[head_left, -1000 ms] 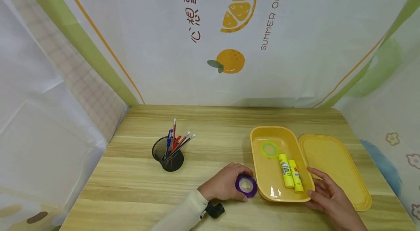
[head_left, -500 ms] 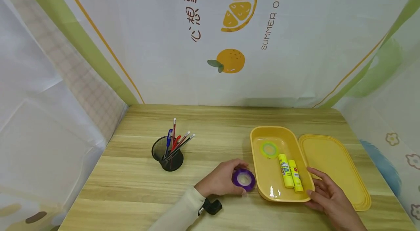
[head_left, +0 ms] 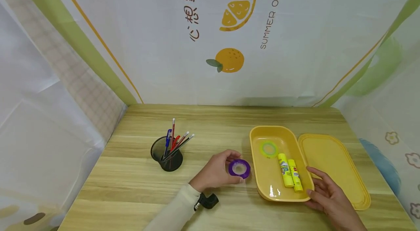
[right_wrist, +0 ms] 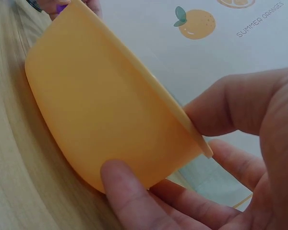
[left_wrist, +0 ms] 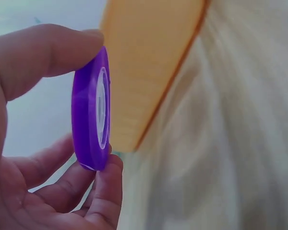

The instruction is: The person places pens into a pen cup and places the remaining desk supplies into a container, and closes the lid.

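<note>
My left hand (head_left: 214, 173) pinches a purple roll of tape (head_left: 247, 171) between thumb and fingertips, just left of the yellow box. In the left wrist view the tape roll (left_wrist: 86, 115) stands on edge between the thumb above and the fingers below. My right hand (head_left: 333, 202) grips the near right corner of the open yellow box (head_left: 267, 174). Its thumb is at the rim and its fingers lie against the outer wall, as the right wrist view shows of the box (right_wrist: 96, 96). Inside lie two yellow glue sticks (head_left: 285, 171) and a green tape roll (head_left: 263, 151).
A flat yellow lid (head_left: 334, 169) lies right of the box. Toward the left of the wooden table (head_left: 131, 187) stands a black mesh pen holder (head_left: 173, 162) with pens and pencils in it. A printed white curtain (head_left: 164, 78) hangs behind the table.
My left hand has moved away from me and slightly left with the purple tape roll, widening the gap to the box. My right hand and the box stay where they were.
</note>
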The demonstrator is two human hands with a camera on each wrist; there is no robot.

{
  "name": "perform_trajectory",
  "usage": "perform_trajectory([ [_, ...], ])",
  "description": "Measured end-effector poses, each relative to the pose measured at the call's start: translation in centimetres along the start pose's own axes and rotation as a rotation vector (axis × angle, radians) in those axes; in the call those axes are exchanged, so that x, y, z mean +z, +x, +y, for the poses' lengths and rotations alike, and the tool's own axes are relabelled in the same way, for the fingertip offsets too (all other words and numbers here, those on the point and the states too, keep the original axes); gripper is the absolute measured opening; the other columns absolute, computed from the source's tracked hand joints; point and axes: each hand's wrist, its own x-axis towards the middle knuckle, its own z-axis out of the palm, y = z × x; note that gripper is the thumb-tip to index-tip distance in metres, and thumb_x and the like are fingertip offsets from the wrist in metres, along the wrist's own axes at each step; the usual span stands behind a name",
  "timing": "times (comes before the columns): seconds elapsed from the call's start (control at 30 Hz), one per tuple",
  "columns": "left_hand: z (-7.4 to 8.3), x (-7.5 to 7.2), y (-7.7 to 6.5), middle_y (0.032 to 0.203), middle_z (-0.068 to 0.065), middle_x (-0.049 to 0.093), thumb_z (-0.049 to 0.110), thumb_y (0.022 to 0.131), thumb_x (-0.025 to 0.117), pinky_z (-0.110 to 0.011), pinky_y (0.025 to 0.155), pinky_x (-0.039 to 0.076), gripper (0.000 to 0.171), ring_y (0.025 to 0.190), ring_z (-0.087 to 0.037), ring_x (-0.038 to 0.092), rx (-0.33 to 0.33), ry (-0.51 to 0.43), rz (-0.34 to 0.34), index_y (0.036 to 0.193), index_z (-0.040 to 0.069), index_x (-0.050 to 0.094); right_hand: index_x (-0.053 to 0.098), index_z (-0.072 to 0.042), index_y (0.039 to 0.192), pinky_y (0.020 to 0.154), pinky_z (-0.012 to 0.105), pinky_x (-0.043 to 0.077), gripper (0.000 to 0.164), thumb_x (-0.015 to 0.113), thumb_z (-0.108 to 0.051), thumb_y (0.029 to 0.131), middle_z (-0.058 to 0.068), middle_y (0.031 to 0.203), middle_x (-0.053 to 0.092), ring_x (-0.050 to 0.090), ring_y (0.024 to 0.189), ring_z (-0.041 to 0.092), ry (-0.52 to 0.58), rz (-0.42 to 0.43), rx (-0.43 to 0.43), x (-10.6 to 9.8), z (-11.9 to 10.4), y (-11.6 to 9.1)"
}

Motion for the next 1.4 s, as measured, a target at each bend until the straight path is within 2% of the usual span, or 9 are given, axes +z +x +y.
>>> perform_trajectory([
  [0.2,1.0,-1.1,0.1,0.135,0.001,0.067,0.03,0.081,0.093,-0.036,0.11,0.053,0.075,0.121,-0.016,0.065,0.012,-0.001,0.061,0.144,0.009,0.058,0.032,-0.02,0.163,0.081,0.041,0.066,0.069,0.062,0.0,0.104,-0.012,0.124,0.069,0.071,0.107,0.011,0.0,-0.003,-0.008,0.0,0.0,0.0],
  [0.33,2.0,-1.6,0.3,0.137,0.001,0.066,0.028,0.082,0.093,-0.036,0.111,0.053,0.073,0.123,-0.018,0.065,0.015,-0.027,0.078,0.144,0.013,0.058,0.032,-0.02,0.163,0.081,0.041,0.066,0.069,0.062,0.0,0.104,-0.013,0.125,0.068,0.072,0.107,0.011,0.01,-0.013,-0.019,-0.1,0.1,0.0],
  [0.67,3.8,-1.7,1.5,0.14,0.0,0.065,0.027,0.08,0.094,-0.032,0.111,0.053,0.074,0.125,-0.018,0.065,0.046,-0.04,0.061,0.144,0.015,0.058,0.031,-0.019,0.164,0.081,0.042,0.066,0.067,0.058,0.001,0.106,-0.009,0.127,0.068,0.072,0.109,0.012,0.049,-0.08,-0.081,-0.4,0.4,-0.2],
  [0.77,4.2,-1.5,1.8,0.138,0.0,0.066,0.028,0.08,0.094,-0.035,0.111,0.053,0.074,0.124,-0.018,0.065,0.049,-0.041,0.053,0.144,0.015,0.058,0.03,-0.019,0.165,0.08,0.042,0.066,0.067,0.057,0.001,0.106,-0.01,0.127,0.068,0.072,0.109,0.012,0.046,-0.085,-0.089,-0.4,0.4,-0.2],
  [0.93,4.7,-1.3,2.2,0.137,-0.003,0.066,0.027,0.082,0.092,-0.044,0.113,0.053,0.076,0.123,-0.019,0.064,0.067,-0.044,0.038,0.145,0.008,0.056,0.031,-0.02,0.164,0.08,0.042,0.066,0.068,0.059,0.001,0.106,-0.011,0.126,0.069,0.073,0.108,0.012,0.041,-0.073,-0.081,-0.4,0.3,-0.1],
  [1.17,5.1,-1.0,2.6,0.137,-0.003,0.065,0.026,0.083,0.091,-0.03,0.111,0.052,0.074,0.124,-0.018,0.063,0.079,-0.022,0.023,0.146,0.009,0.054,0.031,-0.019,0.164,0.08,0.042,0.066,0.068,0.06,0.0,0.105,-0.011,0.125,0.068,0.072,0.108,0.011,0.021,-0.051,-0.057,-0.3,0.1,0.0],
  [1.4,5.2,-0.3,3.1,0.139,-0.004,0.064,0.027,0.084,0.091,-0.027,0.108,0.053,0.074,0.125,-0.018,0.063,0.096,-0.007,0.013,0.145,0.01,0.053,0.031,-0.02,0.163,0.08,0.042,0.066,0.068,0.06,0.0,0.105,-0.011,0.125,0.068,0.072,0.107,0.011,0.019,-0.047,-0.044,-0.3,0.1,0.1],
])
